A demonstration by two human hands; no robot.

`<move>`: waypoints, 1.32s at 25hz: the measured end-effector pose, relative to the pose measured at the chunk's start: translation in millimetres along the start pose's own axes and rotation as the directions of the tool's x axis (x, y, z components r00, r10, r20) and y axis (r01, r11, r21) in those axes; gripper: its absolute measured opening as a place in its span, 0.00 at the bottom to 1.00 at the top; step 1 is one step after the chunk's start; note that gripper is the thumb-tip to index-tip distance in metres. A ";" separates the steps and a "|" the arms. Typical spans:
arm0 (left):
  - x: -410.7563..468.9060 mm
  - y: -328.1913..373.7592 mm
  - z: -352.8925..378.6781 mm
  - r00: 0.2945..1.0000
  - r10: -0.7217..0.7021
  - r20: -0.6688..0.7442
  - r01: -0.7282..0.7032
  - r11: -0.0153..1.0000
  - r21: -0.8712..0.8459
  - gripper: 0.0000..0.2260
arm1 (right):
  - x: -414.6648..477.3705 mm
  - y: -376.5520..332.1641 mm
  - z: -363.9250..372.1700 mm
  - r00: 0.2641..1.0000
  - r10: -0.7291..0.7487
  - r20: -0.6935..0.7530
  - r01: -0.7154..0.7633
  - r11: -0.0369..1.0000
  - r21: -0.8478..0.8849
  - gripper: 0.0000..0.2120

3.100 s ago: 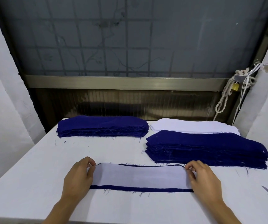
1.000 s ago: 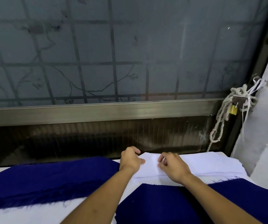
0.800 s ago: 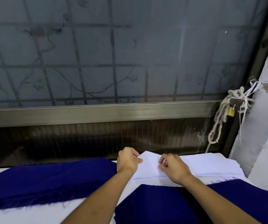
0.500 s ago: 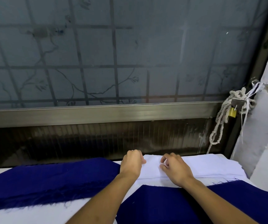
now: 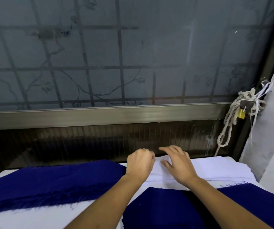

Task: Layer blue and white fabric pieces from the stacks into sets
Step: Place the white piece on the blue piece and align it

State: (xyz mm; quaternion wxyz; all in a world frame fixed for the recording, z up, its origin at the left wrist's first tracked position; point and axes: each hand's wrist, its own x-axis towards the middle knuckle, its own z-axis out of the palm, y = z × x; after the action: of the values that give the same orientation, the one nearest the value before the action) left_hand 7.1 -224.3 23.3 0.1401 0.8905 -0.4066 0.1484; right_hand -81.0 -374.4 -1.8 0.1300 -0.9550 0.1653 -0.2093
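The table point(image 5: 42, 217) carries three stacks of cut fabric: two blue and one white. The left blue stack point(image 5: 50, 182) lies at the far left of the table, with frayed threads along its near edge. The near blue stack point(image 5: 166, 209) lies closest to you, under both forearms. The white stack point(image 5: 232, 167) lies just behind the near blue stack, against the back edge of the table, and its left end sits just beside the right end of the left blue stack. Both your hands are at the left end of the white stack. Your left hand point(image 5: 140, 164) is curled into a loose fist at that end; the back of the hand hides the fingertips, so you cannot tell whether they pinch the top white piece. Your right hand point(image 5: 178, 164) is spread wide and holds nothing: the thumb rests on the top white piece and the fingers reach over the far edge of the stack. Behind the table stands one frosted window point(image 5: 133, 55) with a grid and a branch pattern, above one metal rail point(image 5: 100, 116). At the right end of the rail hang one knotted rope point(image 5: 228, 126) and one brass padlock point(image 5: 241, 114).
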 end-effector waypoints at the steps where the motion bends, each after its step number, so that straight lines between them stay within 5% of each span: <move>1: -0.5 2.5 -4.7 1.000 -0.026 0.001 0.026 0.994 -0.102 0.05 | 1.2 -0.9 -1.0 1.000 -0.023 -0.007 0.023 1.000 0.013 0.17; 8: -6.7 -5.7 -48.2 0.986 -0.168 0.015 0.159 0.896 -0.415 0.13 | -2.9 9.3 -37.2 0.995 0.072 -0.073 -0.065 0.993 0.101 0.06; 16: -43.5 -60.7 -131.4 0.927 -0.367 -0.081 0.275 0.809 -0.520 0.13 | -26.1 -5.8 -110.9 0.995 0.104 0.010 -0.101 0.937 0.333 0.09; 22: -98.7 -107.4 -175.3 0.851 -0.515 -0.103 0.367 0.724 -0.584 0.15 | -61.5 -43.4 -130.0 0.980 0.104 0.169 -0.191 0.727 0.659 0.12; 26: -134.5 -135.0 -186.4 0.795 -0.592 -0.130 0.408 0.682 -0.607 0.11 | -78.4 -64.7 -127.4 0.959 0.154 0.236 -0.272 0.727 0.631 0.15; 33: -179.5 -165.7 -193.9 0.739 -0.660 -0.134 0.476 0.654 -0.588 0.12 | -97.8 -95.6 -127.5 0.981 0.164 0.100 -0.192 0.827 0.528 0.19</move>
State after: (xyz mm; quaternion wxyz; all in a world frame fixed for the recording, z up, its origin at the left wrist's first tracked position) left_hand -7.4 74.4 111.8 0.4809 0.8616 -0.0960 0.1309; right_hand -196.3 -273.9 105.7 0.4142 -0.8660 0.1853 -0.2102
